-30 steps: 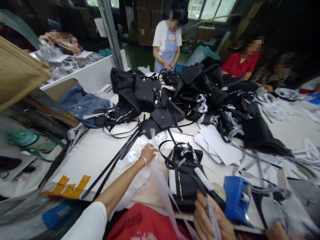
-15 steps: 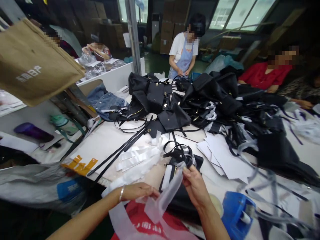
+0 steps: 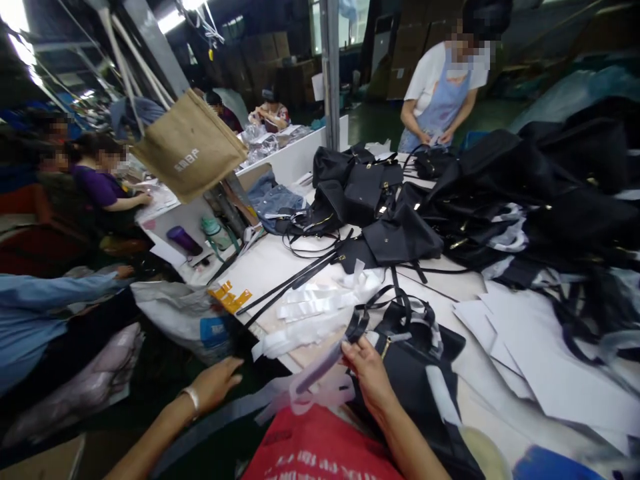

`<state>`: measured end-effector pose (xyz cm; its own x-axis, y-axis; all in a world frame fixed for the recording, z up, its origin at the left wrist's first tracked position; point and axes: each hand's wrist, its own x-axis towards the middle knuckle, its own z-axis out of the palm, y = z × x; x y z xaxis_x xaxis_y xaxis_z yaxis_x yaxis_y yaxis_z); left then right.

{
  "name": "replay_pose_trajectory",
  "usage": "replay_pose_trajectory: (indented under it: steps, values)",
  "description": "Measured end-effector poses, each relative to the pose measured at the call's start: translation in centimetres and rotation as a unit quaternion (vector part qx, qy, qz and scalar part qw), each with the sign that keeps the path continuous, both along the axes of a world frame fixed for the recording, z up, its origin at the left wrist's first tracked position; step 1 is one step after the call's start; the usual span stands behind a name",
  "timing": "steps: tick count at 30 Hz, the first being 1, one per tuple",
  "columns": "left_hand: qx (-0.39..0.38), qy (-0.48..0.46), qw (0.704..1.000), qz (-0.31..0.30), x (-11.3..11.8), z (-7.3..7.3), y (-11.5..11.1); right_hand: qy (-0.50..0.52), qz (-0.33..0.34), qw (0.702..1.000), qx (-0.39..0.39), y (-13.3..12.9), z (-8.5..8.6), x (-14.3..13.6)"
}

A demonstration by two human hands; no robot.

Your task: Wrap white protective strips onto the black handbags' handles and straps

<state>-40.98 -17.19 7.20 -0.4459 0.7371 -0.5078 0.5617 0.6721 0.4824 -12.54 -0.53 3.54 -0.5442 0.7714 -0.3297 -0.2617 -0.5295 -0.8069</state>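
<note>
My right hand pinches a black bag handle together with the end of a translucent plastic strip. The handle belongs to a black bag lying on the table in front of me, its other handle partly wrapped in clear film. From my right hand the strip hangs in loops over my red apron and trails down to the left. My left hand, with a bracelet at the wrist, is off the table edge above the trailing strip. Its fingers are loosely bent, and nothing shows between them.
White strips lie left of the bag, white paper sheets to its right. Piled black bags cover the table's far side. A blue object is at lower right. Co-workers are across the table and at left; a tan bag hangs there.
The view has swung left. My left hand has moved away from the bag, out to the left, and the strip is drawn out. My right hand now grips at the handle loop.
</note>
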Motion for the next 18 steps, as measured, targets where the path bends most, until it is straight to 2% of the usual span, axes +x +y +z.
replay_pose_trajectory:
  steps: [1, 3, 5, 8, 10, 13, 16, 18]
  values:
    - [0.074, -0.062, 0.995, 0.006, 1.7, 0.3, 1.4, -0.001, 0.009, 1.0, 0.003, -0.5, -0.2, -0.3]
    - [0.174, -0.223, 0.959, 0.021, 5.7, 0.6, 4.4, -0.013, 0.012, 1.0, 0.01, -1.4, -0.5, -0.9]
    - [0.201, -0.335, 0.92, 0.023, 9.5, 0.5, 7.0, -0.025, 0.005, 1.0, 0.018, -2.1, -0.8, -1.3]
    - [0.214, -0.384, 0.894, 0.083, 13.4, -0.4, 8.6, -0.026, -0.004, 0.999, 0.029, -2.9, -0.9, -1.3]
    - [0.21, -0.384, 0.892, 0.114, 14.3, -1.2, 8.5, -0.026, -0.004, 0.999, 0.03, -3.3, -0.9, -1.0]
    - [0.196, -0.354, 0.908, 0.11, 14.2, -2.1, 7.7, -0.019, 0.01, 1.0, 0.012, -3.7, -0.8, -0.3]
    - [0.192, -0.293, 0.933, 0.088, 13.8, -2.5, 6.7, 0.009, 0.057, 0.997, -0.055, -3.4, -0.7, 0.3]
    - [0.193, -0.259, 0.943, 0.073, 13.7, -2.5, 6.1, 0.035, 0.063, 0.991, -0.116, -2.7, -0.8, 0.5]
